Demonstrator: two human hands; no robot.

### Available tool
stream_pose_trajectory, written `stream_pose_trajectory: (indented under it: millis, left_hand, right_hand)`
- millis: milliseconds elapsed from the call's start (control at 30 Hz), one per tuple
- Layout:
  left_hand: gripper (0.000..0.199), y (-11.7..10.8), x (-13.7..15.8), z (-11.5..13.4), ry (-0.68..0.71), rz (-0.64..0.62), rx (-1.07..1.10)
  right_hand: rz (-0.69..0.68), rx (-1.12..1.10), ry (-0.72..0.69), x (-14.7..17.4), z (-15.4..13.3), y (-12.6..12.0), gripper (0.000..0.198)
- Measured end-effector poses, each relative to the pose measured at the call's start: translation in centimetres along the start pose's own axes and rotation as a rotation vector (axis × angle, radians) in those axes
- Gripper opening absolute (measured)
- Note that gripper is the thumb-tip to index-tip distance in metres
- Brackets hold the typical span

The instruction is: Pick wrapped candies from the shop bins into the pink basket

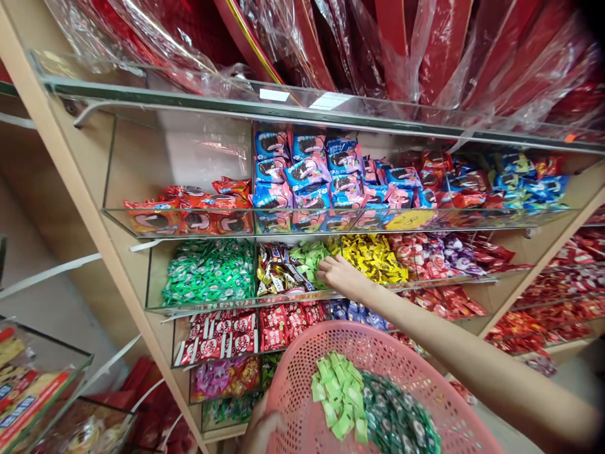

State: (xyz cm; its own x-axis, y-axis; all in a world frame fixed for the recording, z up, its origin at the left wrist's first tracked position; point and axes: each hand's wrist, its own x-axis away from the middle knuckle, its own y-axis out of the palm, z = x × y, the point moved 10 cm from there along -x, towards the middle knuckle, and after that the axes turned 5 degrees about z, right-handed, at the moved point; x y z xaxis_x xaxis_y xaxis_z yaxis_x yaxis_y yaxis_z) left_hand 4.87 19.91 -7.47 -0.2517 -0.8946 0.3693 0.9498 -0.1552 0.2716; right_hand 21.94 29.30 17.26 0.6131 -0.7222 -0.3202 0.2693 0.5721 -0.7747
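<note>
My left hand [262, 429] grips the near left side of a pink perforated plastic basket [295, 359], partly cut off by the frame's bottom edge. Light green wrapped candies [338, 391] lie in the basket beside a heap of dark green wrapped candies [399, 413]. My right hand [343, 276] reaches over the front glass of a middle shelf, at the right side of a small pile of light green candies [307, 257]. Its fingers are bent together and point down; whatever is between them is hidden.
Green candies [208, 271] fill the bin on the left, yellow candies [373, 255] the one on the right. Above, a glass shelf [302, 221] holds blue and pink cookie packs [309, 173]. A glass edge [283, 296] fronts the middle shelf. Red-and-white packets [222, 334] lie below.
</note>
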Motion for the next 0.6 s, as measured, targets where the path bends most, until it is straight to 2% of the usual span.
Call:
stream_pose_trajectory:
  millis: [100,200,333,467,533,600]
  left_hand:
    - [0.051,-0.1,-0.3,-0.2,-0.008,-0.008,-0.001]
    - [0.052,-0.1,-0.2,-0.3,-0.01,-0.013,-0.001]
    - [0.056,0.2,0.0,-0.1,0.005,-0.015,0.004]
    - [0.06,0.6,0.2,0.2,0.018,-0.024,0.014]
    - [0.061,0.7,0.2,0.3,0.022,-0.029,0.015]
    - [0.063,0.8,0.3,0.3,0.016,-0.031,0.013]
  right_hand:
    - [0.009,-0.03,-0.005,0.0,0.0,0.1,0.015]
    - [0.053,-0.061,0.04,0.1,0.6,-0.8,0.019]
    - [0.194,-0.163,0.16,1.3,1.6,-4.1,0.023]
    - [0.356,-0.382,0.274,4.4,1.4,-7.6,0.026]
    - [0.371,-0.499,0.314,6.2,0.5,-7.7,0.027]
    - [0.325,-0.625,0.346,8.0,-0.9,-5.9,0.027]
